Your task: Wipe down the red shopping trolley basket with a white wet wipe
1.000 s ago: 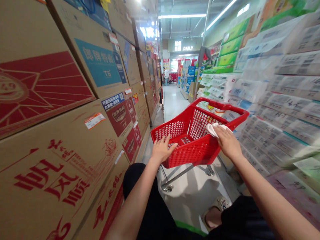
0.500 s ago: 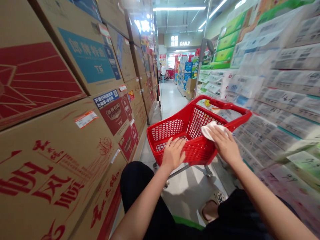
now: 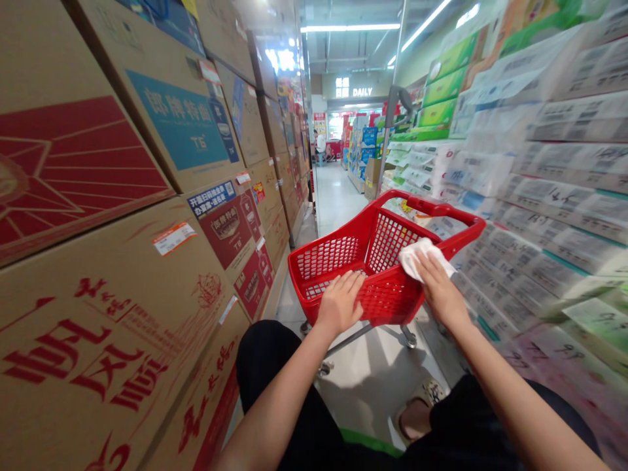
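Note:
A red plastic shopping cart (image 3: 392,297) on a metal wheeled frame stands upright in front of me, turned at an angle. My left hand (image 3: 342,302) holds the cart's near rim, its fingers laid over the top edge and the thumb down the outer side. Under my right hand (image 3: 441,288) is a crumpled white cloth (image 3: 417,257), pressed against the cart's rim close to where the handle arm begins. The right fingers lie over the cloth and hide part of it. The cart's red handle (image 3: 441,210) rises at the far right, apart from both hands.
Stacked cardboard cartons (image 3: 122,294) wall the left side closely. Packs of tissue paper (image 3: 554,196) are piled along the right. A grey upright post with a hook-like part (image 3: 395,111) stands behind the cart. The aisle floor (image 3: 338,196) runs back toward a distant seated person (image 3: 320,145).
My right hand has shifted very slightly with the white cloth along the cart's rim. The left hand keeps its place on the rim. My view has tilted a little.

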A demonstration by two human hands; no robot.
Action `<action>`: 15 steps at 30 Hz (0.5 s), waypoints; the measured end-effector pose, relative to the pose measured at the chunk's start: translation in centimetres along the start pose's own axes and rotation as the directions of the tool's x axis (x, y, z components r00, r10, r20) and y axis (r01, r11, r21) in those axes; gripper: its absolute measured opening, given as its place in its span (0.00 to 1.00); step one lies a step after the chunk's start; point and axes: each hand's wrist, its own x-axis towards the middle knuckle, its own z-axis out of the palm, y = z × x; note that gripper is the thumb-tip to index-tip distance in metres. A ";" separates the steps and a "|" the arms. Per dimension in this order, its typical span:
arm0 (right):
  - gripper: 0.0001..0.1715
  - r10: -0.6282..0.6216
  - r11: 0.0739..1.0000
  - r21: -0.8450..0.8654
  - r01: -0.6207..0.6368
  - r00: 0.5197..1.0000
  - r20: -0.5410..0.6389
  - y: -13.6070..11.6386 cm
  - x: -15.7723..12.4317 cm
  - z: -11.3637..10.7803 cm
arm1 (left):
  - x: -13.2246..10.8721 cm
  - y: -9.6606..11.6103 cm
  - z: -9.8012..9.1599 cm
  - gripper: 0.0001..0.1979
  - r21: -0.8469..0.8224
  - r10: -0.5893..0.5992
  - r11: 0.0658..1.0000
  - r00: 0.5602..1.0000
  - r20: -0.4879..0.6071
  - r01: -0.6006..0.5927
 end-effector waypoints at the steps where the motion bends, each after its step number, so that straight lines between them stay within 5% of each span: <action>1: 0.42 0.060 0.998 0.005 -0.060 0.996 -0.064 1.4 0.0 0.0 | 0.1 0.1 0.0 0.39 -0.008 0.002 1.000 1.000 0.006 -0.002; 5: 0.37 0.329 0.941 0.187 -0.282 0.892 -0.309 1.5 0.3 3.2 | 1.0 0.9 0.2 0.40 -0.035 0.003 0.999 0.999 0.052 -0.002; 9: 0.37 0.542 0.819 0.421 -0.389 0.765 -0.347 -6.4 -0.2 9.2 | 2.3 2.0 0.4 0.41 -0.040 0.004 0.999 0.994 0.106 0.000; 12: 0.38 0.561 0.773 0.493 -0.399 0.793 -0.238 -13.3 -1.9 12.8 | 3.1 2.5 0.3 0.39 -0.036 0.000 0.999 0.986 0.167 0.007; 15: 0.39 0.579 0.741 0.523 -0.421 0.795 -0.181 -17.3 -3.5 14.6 | 3.8 2.1 -0.1 0.40 -0.079 0.042 0.997 0.965 0.259 -0.022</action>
